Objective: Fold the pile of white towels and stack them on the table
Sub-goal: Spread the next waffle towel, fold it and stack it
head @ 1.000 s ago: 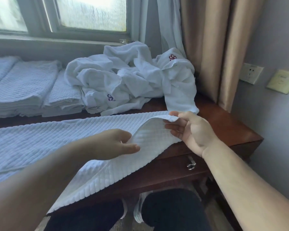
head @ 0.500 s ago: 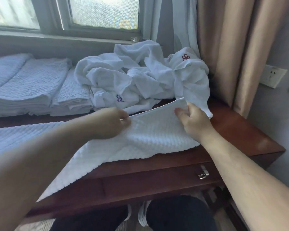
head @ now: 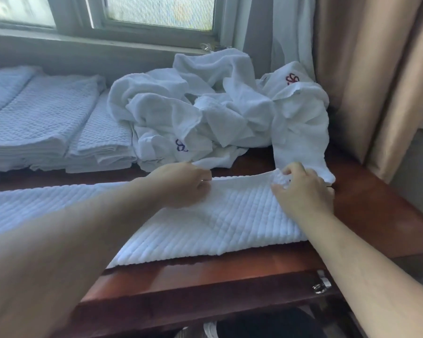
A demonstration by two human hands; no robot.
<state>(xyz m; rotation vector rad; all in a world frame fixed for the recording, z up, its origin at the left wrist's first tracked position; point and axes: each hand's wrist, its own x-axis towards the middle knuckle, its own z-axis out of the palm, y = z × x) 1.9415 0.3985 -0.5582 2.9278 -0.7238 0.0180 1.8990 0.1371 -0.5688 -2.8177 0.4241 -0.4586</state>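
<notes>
Ribbed towel [head: 220, 215] lies flat on table [head: 376, 211], just before unfolded pile [head: 217, 113]. Left hand [head: 181, 185] and right hand [head: 303, 189] each pinch its far edge with curled fingers.

Hotel room: monogrammed towels [head: 217, 113], wooden desk [head: 376, 211], curtains [head: 366, 69].

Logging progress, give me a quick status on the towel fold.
Left hand and right hand both pinch the far edge of the towel. Unfolded pile just behind, close.
</notes>
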